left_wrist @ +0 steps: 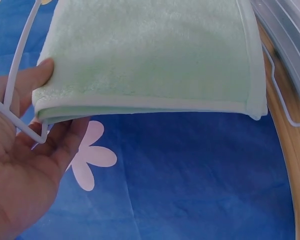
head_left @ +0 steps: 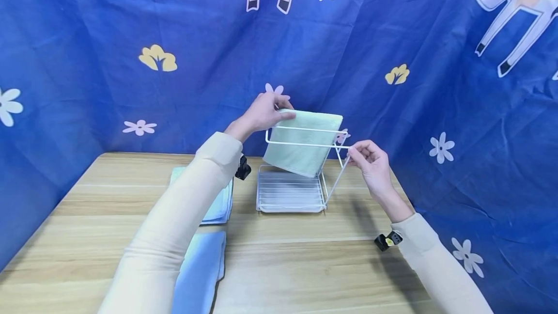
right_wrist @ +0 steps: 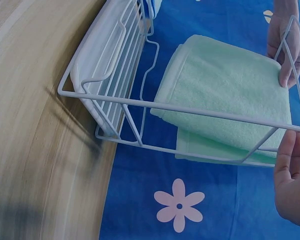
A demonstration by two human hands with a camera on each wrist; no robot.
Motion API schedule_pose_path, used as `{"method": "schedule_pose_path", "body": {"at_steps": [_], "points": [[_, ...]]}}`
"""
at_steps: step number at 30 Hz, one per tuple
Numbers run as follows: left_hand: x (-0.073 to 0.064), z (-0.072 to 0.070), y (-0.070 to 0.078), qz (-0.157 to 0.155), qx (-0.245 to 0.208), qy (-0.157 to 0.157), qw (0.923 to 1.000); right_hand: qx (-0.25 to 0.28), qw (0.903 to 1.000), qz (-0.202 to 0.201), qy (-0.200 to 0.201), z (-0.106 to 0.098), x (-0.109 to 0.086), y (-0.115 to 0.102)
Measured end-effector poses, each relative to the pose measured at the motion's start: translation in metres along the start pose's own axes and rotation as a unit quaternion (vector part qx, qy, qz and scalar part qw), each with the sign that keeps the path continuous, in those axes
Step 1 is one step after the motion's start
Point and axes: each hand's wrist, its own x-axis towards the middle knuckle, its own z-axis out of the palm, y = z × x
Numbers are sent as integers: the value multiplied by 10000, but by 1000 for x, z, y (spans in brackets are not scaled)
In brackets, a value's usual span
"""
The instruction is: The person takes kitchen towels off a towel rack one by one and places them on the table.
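Our hands shared the work: the left hand (head_left: 270, 112) pinched the folded green cloth (head_left: 307, 142) by a corner, and the right hand (head_left: 370, 163) gripped a top corner of the white wire rack (head_left: 289, 206). The cloth hung tilted behind the rack's upper bars, above its base; we could not tell whether it was inside the frame. We judged that steadying the rack, pinching every layer together and levelling the cloth would best avoid snags. Leftward on the table (head_left: 283, 275) lay the blue cloth (head_left: 198, 270).
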Motion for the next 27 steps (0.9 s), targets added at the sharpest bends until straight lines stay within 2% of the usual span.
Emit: {"method": "schedule_pose_path", "body": {"at_steps": [12,18,27], "points": [[-2,-3,-1,132,7,325,9994,4,10000,-33,21,2,2,2],[-2,-4,-4,411,7,549,9976,14,10000,-17,53,2,1,2],[-1,-10,-8,390,-110,507,9979,-3,10000,-3,83,3,1,1]]}}
